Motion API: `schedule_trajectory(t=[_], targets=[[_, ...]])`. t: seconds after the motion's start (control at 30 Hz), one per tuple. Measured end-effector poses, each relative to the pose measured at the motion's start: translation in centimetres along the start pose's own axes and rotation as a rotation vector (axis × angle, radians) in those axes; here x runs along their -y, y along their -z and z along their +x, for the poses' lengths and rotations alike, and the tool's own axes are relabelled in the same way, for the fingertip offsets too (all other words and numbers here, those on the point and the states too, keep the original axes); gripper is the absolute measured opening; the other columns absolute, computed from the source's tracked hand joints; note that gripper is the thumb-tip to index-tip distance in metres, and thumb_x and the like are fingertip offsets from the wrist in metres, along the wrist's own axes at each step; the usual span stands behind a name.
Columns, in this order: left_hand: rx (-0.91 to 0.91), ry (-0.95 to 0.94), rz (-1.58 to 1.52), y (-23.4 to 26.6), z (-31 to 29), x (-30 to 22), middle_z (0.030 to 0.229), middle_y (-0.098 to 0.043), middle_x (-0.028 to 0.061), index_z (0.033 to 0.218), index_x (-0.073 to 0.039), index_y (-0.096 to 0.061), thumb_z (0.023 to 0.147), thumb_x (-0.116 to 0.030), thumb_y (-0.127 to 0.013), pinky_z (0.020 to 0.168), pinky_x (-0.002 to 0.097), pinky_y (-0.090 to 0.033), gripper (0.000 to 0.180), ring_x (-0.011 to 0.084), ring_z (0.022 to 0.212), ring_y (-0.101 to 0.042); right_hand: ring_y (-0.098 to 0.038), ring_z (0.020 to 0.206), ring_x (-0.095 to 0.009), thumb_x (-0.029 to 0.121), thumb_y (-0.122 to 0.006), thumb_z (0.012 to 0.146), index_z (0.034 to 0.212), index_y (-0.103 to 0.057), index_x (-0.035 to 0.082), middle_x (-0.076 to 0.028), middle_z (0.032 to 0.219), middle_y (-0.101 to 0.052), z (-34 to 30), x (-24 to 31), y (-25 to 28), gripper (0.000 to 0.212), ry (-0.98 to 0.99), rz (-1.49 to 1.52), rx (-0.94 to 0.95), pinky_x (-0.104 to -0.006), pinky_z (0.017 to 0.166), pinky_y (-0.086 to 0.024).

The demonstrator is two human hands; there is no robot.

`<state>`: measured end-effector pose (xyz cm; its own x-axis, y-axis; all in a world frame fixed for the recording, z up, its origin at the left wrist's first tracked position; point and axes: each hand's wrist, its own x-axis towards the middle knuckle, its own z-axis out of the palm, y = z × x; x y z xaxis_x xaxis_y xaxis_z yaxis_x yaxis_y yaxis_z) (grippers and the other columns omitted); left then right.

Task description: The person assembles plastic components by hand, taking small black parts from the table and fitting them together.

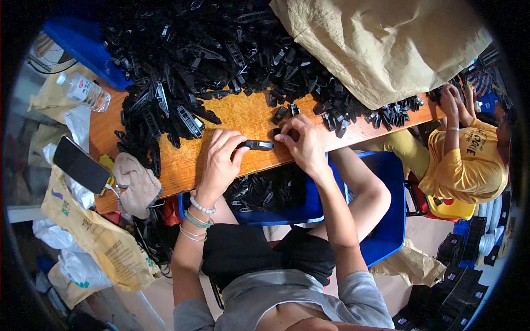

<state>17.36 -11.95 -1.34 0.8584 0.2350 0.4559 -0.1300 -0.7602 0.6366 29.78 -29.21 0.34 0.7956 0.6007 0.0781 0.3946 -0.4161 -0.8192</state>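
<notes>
My left hand (222, 160) is closed around one end of a long black plastic part (258, 144). The part's free end points right, just above the table's front edge. Beside that end, my right hand (302, 144) pinches a small black plastic piece (276, 132), mostly covered by the fingers. Two small black blocks (280, 115) lie on the wood just beyond my right fingertips. A big heap of long black parts (182, 60) covers the far left of the table, and a pile of small black pieces (331, 94) lies farther right.
The wooden table (237, 110) holds a large brown paper sack (386, 49) at the back right. Below its front edge, a blue bin (265, 218) contains black parts. A phone (81, 164), cloth (135, 185) and bottle (84, 91) are at left. Another person (464, 160) works at right.
</notes>
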Motion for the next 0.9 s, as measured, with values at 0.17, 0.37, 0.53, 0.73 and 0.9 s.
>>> schedule_trajectory(t=[0.17, 0.37, 0.53, 0.73, 0.9], targets=[[0.000, 0.010, 0.002, 0.1, 0.0, -0.1, 0.097, -0.063, 0.0138, 0.096, 0.003, -0.066, 0.076, 0.001, -0.072, 0.083, 0.0377, -0.049, 0.021, 0.0308, 0.093, -0.058, -0.061, 0.078, -0.034, 0.004, -0.075, 0.075, 0.094, -0.063, 0.001, -0.015, 0.085, -0.057, -0.4, 0.2, -1.4, 0.023, 0.176, -0.303, -0.204, -0.0408, 0.069, -0.052], [0.012, -0.008, 0.013, 0.2, -0.2, 0.1, 0.096, -0.062, 0.0136, 0.097, 0.003, -0.066, 0.077, 0.001, -0.071, 0.082, 0.0372, -0.049, 0.021, 0.0307, 0.093, -0.057, -0.064, 0.082, -0.022, 0.001, -0.070, 0.081, 0.106, -0.062, -0.001, -0.013, 0.092, -0.061, -1.4, 1.1, -2.1, 0.027, 0.052, 0.431, -0.078, -0.0277, 0.070, -0.053], [0.016, -0.008, -0.003, 0.4, -0.1, -0.2, 0.095, -0.061, 0.0136, 0.096, 0.004, -0.066, 0.077, 0.002, -0.071, 0.080, 0.0377, -0.048, 0.020, 0.0306, 0.090, -0.057, -0.058, 0.087, -0.027, 0.001, -0.072, 0.073, 0.097, -0.068, 0.000, -0.010, 0.086, -0.062, -2.7, -0.4, -1.8, 0.025, 0.231, 0.055, -0.120, -0.0368, 0.082, -0.047], [0.029, -0.014, -0.037, 0.4, 0.0, -0.3, 0.093, -0.060, 0.0137, 0.094, 0.005, -0.065, 0.076, 0.005, -0.068, 0.079, 0.0394, -0.048, 0.018, 0.0312, 0.090, -0.055, -0.056, 0.087, -0.025, -0.002, -0.072, 0.073, 0.098, -0.072, 0.001, -0.010, 0.087, -0.062, -2.3, -0.8, -0.2, 0.025, 0.115, 0.105, 0.006, -0.0359, 0.081, -0.044], [0.017, -0.035, -0.033, -0.2, 0.2, -0.6, 0.092, -0.062, 0.0124, 0.095, 0.003, -0.065, 0.077, 0.003, -0.069, 0.078, 0.0383, -0.048, 0.018, 0.0304, 0.088, -0.057, -0.055, 0.094, -0.025, 0.002, -0.076, 0.071, 0.096, -0.074, 0.002, -0.008, 0.093, -0.063, -1.8, -0.6, -1.0, 0.025, 0.220, 0.019, 0.033, -0.0365, 0.086, -0.040]])
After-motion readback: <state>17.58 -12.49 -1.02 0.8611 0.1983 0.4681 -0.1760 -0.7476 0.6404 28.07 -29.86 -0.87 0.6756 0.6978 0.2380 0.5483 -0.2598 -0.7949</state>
